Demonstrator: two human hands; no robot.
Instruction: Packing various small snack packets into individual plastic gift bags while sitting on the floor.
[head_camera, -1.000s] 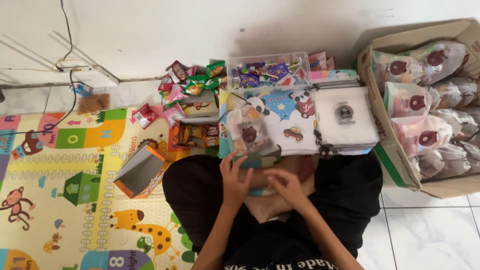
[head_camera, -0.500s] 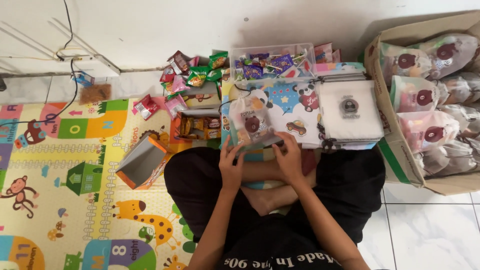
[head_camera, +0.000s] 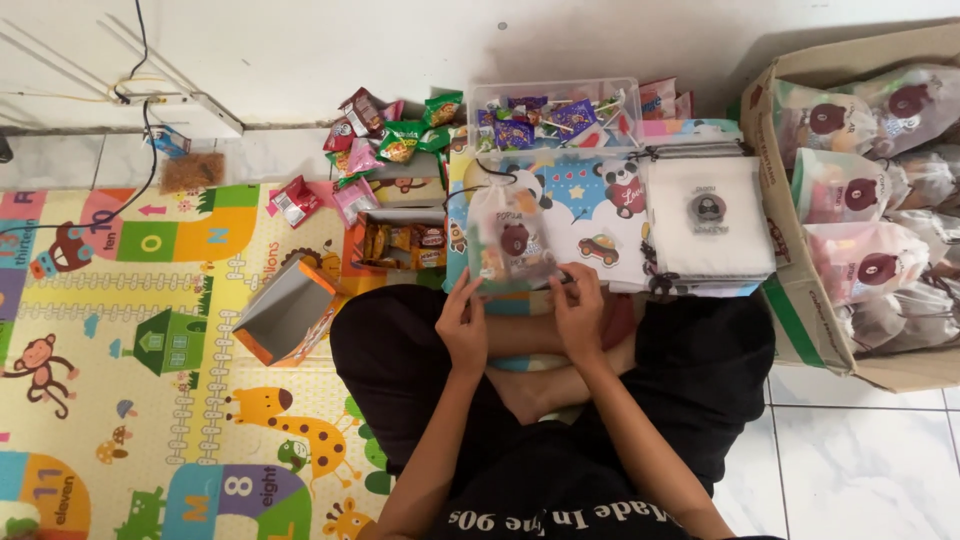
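I sit cross-legged on the floor. My left hand (head_camera: 463, 322) and my right hand (head_camera: 580, 310) both grip the lower edge of a clear drawstring goodie bag (head_camera: 510, 243) with a brown bear print and snacks inside. It stands upright just above my knees, its black cord looped at the top. Behind it lies a stack of flat printed bags (head_camera: 600, 215) and a pile of white bags (head_camera: 708, 220).
A clear plastic tub (head_camera: 555, 112) of sweets and loose snack packets (head_camera: 385, 135) lie by the wall. Open snack cartons (head_camera: 400, 240) and an orange box (head_camera: 285, 312) rest on the colourful play mat (head_camera: 130, 400). A cardboard box (head_camera: 790, 300) of filled bags stands right.
Both hands have shifted slightly forward and settled on the bag's lower edge; the bag now stands more upright. The camera view has drifted a little.
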